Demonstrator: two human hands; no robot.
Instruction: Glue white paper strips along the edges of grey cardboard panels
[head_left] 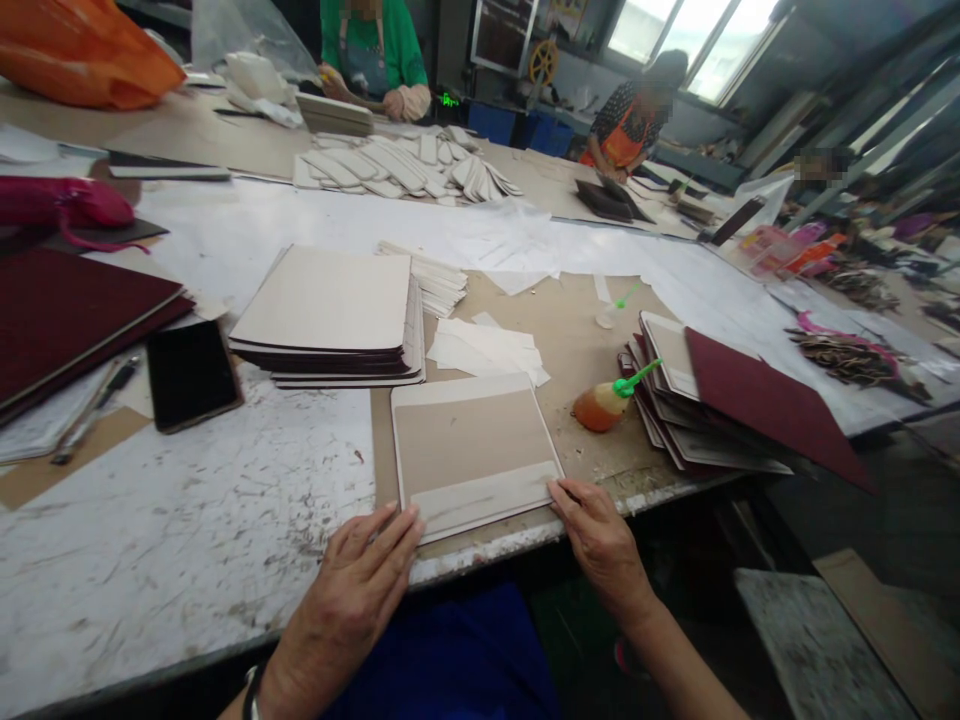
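Note:
A flat cardboard cover panel (pixel 471 450), brown in the middle with pale strips along its edges, lies at the near edge of the worktable (pixel 187 540). My left hand (pixel 360 580) rests flat with fingers stretched out, its tips touching the panel's near left corner. My right hand (pixel 600 535) lies with its fingers against the near right corner. Neither hand grips anything. An orange glue bottle with a green nozzle (pixel 607 402) lies just right of the panel.
A stack of similar panels (pixel 330 320) and loose paper strips (pixel 487 348) sit behind. Dark red covers (pixel 735 400) pile up at right, a phone (pixel 191 375) and a red folder (pixel 67 320) at left. Two other people work at the far side.

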